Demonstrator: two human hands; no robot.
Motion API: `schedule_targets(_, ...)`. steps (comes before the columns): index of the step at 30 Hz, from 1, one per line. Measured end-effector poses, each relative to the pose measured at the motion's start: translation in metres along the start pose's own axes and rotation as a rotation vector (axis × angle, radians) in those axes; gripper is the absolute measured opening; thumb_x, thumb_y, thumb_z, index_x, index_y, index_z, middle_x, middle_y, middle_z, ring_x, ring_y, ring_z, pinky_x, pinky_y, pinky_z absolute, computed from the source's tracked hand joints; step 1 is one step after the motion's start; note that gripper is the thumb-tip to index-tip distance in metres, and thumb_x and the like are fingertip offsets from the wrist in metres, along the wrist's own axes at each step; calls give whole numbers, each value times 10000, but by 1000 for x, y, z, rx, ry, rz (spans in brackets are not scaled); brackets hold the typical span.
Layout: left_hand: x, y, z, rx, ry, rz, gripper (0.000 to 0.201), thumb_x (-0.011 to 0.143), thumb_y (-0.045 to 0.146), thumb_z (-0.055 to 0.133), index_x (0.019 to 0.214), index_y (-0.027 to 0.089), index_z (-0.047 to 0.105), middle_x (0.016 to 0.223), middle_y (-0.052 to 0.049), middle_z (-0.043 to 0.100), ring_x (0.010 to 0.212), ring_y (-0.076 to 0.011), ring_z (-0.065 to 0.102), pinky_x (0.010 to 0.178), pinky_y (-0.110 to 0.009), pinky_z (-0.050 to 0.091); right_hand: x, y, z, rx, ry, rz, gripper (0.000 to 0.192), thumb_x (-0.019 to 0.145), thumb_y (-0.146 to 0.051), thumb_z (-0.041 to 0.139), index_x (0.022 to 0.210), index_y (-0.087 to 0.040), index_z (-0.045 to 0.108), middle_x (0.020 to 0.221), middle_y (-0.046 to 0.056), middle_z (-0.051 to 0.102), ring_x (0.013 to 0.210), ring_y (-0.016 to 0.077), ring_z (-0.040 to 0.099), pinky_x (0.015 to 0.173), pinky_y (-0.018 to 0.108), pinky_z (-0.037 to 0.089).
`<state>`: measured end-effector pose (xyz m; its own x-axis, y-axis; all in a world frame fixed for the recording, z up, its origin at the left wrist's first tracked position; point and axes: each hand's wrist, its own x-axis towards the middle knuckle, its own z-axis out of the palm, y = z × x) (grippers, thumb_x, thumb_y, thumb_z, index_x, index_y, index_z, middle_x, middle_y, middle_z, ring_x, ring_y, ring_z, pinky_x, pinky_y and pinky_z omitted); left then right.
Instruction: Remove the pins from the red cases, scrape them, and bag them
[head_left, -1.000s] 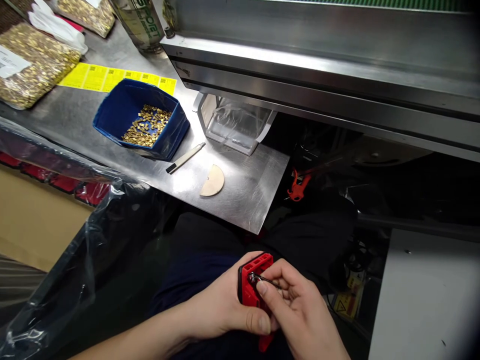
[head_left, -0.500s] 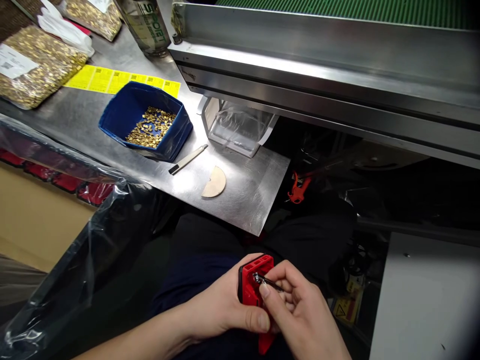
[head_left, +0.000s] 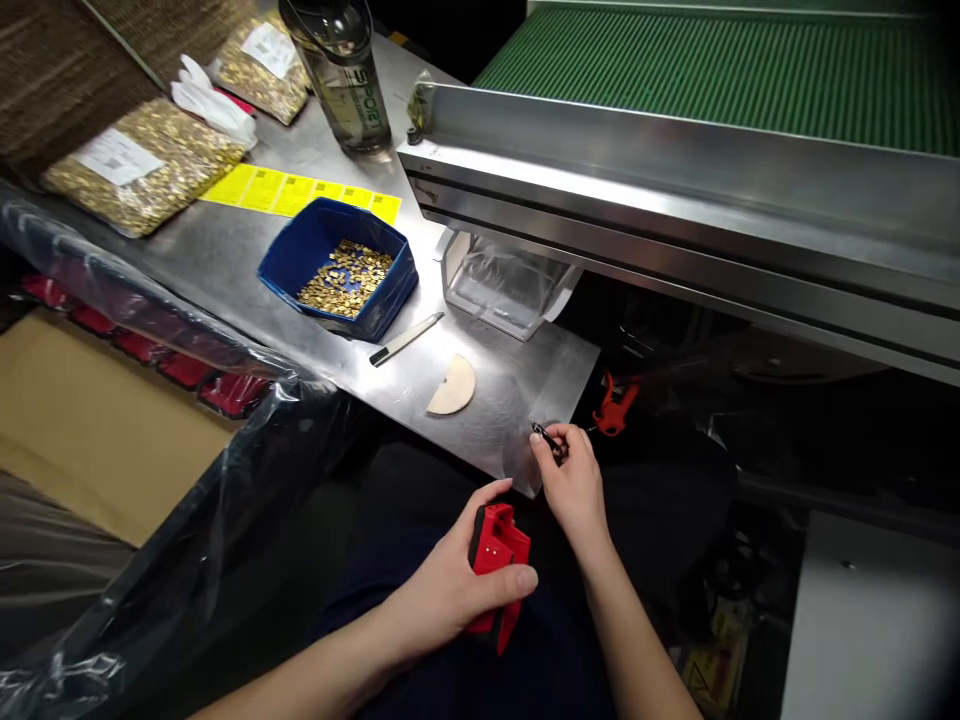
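Note:
My left hand (head_left: 435, 598) is closed around a red plastic part (head_left: 489, 552) with a black edge, its thumb lying across the front. Two small bright dots show on the part's red face. Over the near corner of the metal table, my right hand (head_left: 579, 492) pinches a small dark tool with a shiny metal tip (head_left: 553, 445); its exact kind is unclear. This hand is apart from the red part. A beige half-disc (head_left: 454, 387) and a pale cutter-like knife (head_left: 406, 340) lie on the table nearby.
A blue bin (head_left: 281, 262) holds small brass-coloured pieces. Behind it are a yellow label strip (head_left: 300, 193), bags of brass pieces (head_left: 169, 165) and a bottle (head_left: 349, 100). A green-belted conveyor (head_left: 675, 70) borders the table. Orange-handled tool (head_left: 616, 405) hangs right; plastic-lined box (head_left: 150, 430) stands left.
My right hand has drawn the dark tool away from the red part, forward to the table corner. My left hand still holds the red part. The camera view has shifted.

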<state>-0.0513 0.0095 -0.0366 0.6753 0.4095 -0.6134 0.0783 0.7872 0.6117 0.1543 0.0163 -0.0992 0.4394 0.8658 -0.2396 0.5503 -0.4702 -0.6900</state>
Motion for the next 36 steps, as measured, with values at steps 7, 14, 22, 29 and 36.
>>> schedule_targets(7,-5,2,-6,99,100,42,569,973,693,523,1357,282,435,1038,-23,571,901,-202,524,848,-345,429,32,-18,40,-127,60,-139,365,925,-517,638,1127,-213,621,1110,113,610,1103,335,564,1015,519,413)
schedule_targets(14,-3,8,-22,-93,241,77,451,1043,647,377,1217,275,563,1063,-13,617,947,-214,560,876,-325,421,-14,-29,-3,28,-75,-167,251,1040,-444,504,1012,-233,636,999,53,621,929,226,608,844,353,471)
schedule_targets(22,3,33,-34,-473,628,90,434,1002,636,496,1135,250,643,1081,-30,648,893,-207,586,796,-306,490,-54,-69,-11,285,-825,-432,280,984,-480,646,1140,-248,619,1091,42,658,1021,232,591,902,369,439)
schedule_targets(29,-5,35,-47,-207,601,237,410,1036,550,489,1124,235,738,1304,-61,649,1201,-281,567,1012,-366,445,-51,-74,-5,360,-704,-509,168,1042,-307,557,915,-218,623,858,16,651,794,178,583,750,332,414)
schedule_targets(36,6,18,-29,167,557,308,439,1066,541,413,1151,232,712,1101,-57,724,1020,-276,655,943,-399,477,-77,-56,-27,552,-548,-238,236,1016,-320,590,825,-212,677,806,12,636,754,164,587,695,288,427)
